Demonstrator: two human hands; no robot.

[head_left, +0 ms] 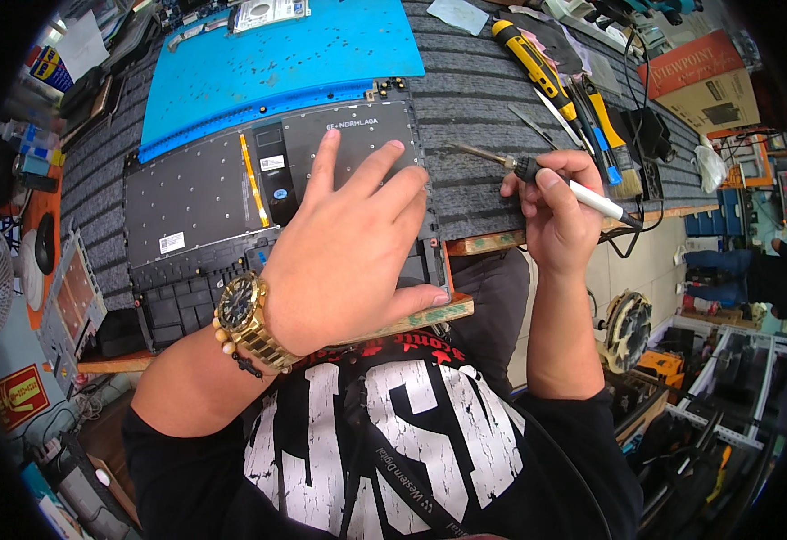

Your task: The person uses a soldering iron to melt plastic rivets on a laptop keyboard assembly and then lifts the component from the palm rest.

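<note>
A dark laptop keyboard panel (195,198) lies underside up at the bench's near edge, with rows of small studs and an orange ribbon cable (254,180) across it. My left hand (353,229) rests on its right half, palm down with fingers spread, holding nothing. A gold watch and a beaded bracelet sit on that wrist. Right of the panel, my right hand (560,207) grips a soldering iron (598,200) with a white handle and black collar. Its metal tip (474,153) points left, above the grey ribbed mat and apart from the panel.
A blue mat (276,58) lies behind the panel, with circuit parts at its far edge. On the grey ribbed mat (461,103) are a yellow-black screwdriver (538,67), tweezers and a brush (626,183). A cardboard box (700,81) stands far right; a person (754,274) is beyond.
</note>
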